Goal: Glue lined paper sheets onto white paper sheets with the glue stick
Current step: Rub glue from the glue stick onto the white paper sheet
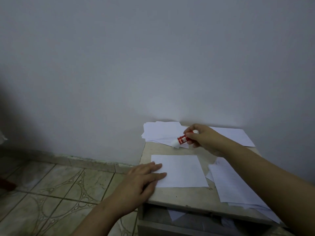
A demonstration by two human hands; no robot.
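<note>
1. Head view: a small table [185, 195] is standing against the wall [153, 57], and a single paper sheet [182, 171] is lying flat near the middle of its top, closer to the left edge.
2. The left hand [143, 178] is resting on the sheet's left side with its fingers straight and spread, pressing it down rather than grasping it.
3. The right hand [202, 137] is hovering toward the back of the table, its fingers curled round the red glue stick [181, 140], whose white end is pointing down and left, just above the front edge of the back pile [162, 132].
4. More sheets are sitting at the back right corner [233, 135], and another stack [233, 186] is running along the right edge, partly under the right forearm. Whether any of these are lined cannot be told; the picture is too soft.
5. Judging the step: glue is likely about to go on the flat sheet. To do it well, the pressing hand should be keeping the sheet from sliding while the stick is travelling in overlapping strokes out to the edges and corners, with light pressure so the paper is not wrinkling.
6. Whether the stick is capped cannot be told.
</note>
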